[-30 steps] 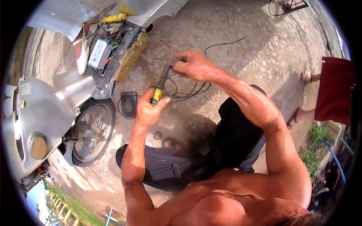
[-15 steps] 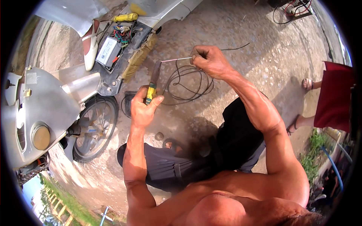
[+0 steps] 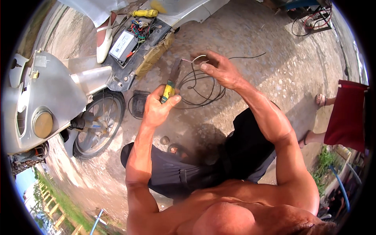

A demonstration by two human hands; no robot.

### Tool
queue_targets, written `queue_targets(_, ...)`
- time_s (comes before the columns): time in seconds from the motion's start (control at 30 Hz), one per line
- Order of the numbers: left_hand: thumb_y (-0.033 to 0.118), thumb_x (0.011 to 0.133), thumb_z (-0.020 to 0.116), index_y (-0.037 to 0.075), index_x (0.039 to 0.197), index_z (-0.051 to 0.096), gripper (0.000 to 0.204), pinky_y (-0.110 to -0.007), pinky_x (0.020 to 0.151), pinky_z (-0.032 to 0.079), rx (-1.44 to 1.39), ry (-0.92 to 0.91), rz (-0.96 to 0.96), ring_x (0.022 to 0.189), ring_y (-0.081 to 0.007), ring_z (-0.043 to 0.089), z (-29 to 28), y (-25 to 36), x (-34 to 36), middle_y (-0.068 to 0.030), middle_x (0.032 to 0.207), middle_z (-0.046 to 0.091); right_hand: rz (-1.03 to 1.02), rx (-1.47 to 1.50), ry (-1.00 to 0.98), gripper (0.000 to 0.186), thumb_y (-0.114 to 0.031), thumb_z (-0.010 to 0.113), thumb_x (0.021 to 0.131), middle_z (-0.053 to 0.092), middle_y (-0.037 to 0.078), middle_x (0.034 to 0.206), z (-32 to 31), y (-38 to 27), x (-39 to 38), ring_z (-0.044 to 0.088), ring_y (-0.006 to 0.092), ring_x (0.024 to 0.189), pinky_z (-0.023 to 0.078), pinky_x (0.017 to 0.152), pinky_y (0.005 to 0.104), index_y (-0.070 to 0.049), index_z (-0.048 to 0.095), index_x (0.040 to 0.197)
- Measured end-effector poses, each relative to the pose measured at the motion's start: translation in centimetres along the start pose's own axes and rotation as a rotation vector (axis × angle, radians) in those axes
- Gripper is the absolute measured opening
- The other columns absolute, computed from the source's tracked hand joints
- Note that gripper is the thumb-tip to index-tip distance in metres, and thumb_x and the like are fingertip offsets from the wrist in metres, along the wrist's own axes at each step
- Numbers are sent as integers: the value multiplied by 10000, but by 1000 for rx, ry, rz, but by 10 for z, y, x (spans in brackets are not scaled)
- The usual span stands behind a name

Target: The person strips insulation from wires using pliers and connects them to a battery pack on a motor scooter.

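My left hand (image 3: 156, 107) is closed round the yellow-and-green handle of pliers (image 3: 172, 80) with a long, dark, rusty head pointing up and away. At their tip is a thin pink-and-white wire (image 3: 197, 57), which curves over toward my right hand (image 3: 221, 70). That hand has its thumb and fingers apart, with the wire's pale end against or just behind the index finger; whether it touches I cannot tell. Below both hands a loose coil of black cable (image 3: 201, 103) lies on the ground, with one end running out to the right.
To the left stands a grey scooter with its front panel (image 3: 58, 90) and wheel (image 3: 100, 125). A silver controller box (image 3: 124, 45), tangled wires and a yellow-handled screwdriver (image 3: 145, 13) lie on its floorboard, beside someone's white shoe (image 3: 104, 49). A person in a red garment (image 3: 346, 117) stands at right.
My right hand has loosened from a closed pinch and come nearer the pliers. The wire, straight and taut before, now bends in a curve. The whole view has shifted slightly.
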State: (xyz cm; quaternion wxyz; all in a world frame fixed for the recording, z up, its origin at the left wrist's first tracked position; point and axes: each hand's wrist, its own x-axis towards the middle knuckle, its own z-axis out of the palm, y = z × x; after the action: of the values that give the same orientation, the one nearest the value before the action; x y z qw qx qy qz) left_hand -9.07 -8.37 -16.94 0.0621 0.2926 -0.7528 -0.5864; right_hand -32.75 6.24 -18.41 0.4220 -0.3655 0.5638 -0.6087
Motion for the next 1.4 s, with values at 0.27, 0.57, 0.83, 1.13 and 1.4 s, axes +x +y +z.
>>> queue_targets(0.27,342,857,797,8,1077,716,408,-251,610,453,21,-37,-49,686,-72,571,3,0,-2,8,762,645,150,19,52,265,-266,720,969,669,22,924,-4,12,3,598,119,884,499,824,296,-27,686,1080)
queue_targets(0.57,354,850,781,-11,926,639,400,-350,639,429,139,53,-26,667,-193,476,3,-17,-3,-81,726,555,188,145,-21,211,-218,759,915,648,-2,864,4,-3,2,590,90,799,485,741,260,-54,675,1017)
queue_targets(0.83,283,826,728,3,1096,679,391,-486,891,512,941,-571,-166,1053,-416,648,24,-84,-11,-238,1072,681,194,173,-3,149,-152,734,917,628,-23,852,7,-6,5,574,88,784,482,731,262,-57,665,1008)
queue_targets(1.13,108,944,697,-27,1164,638,265,-306,809,544,-127,-8,75,894,-140,663,16,15,16,-95,990,719,230,-76,-149,133,-120,719,871,554,-43,738,39,4,-2,465,45,666,381,576,253,-14,646,905)
queue_targets(1.4,81,937,693,-21,1077,674,174,-268,705,519,-332,135,23,777,-94,640,14,-8,1,-49,876,710,235,-2,-190,118,-127,728,916,540,-63,742,58,16,-4,433,32,653,325,558,232,-43,648,940)
